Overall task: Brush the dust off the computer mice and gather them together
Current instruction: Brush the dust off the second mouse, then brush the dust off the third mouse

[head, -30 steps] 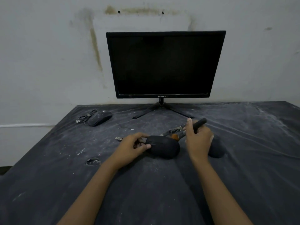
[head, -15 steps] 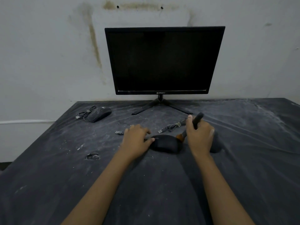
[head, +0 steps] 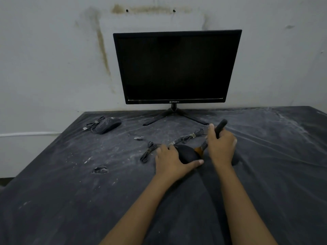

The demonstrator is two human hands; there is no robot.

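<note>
We record the left grip [head: 172,161] holding the nearest mouse [head: 187,155] at mid-tabletop [head: 70,191], with the thumb along its near edge and the fingers on its far side. The right grip [head: 222,147] is wrapped round the dark handle of the brush [head: 220,128], whose brown bristles touch that mouse's right flank. A second mouse [head: 108,125] lies with its coiled cable at the far left, well apart. A dark rounded shape [head: 236,160] shows behind the right wrist; we cannot identify it. Dust streaks the tabletop. A dark monitor [head: 177,68] stands behind.
</note>
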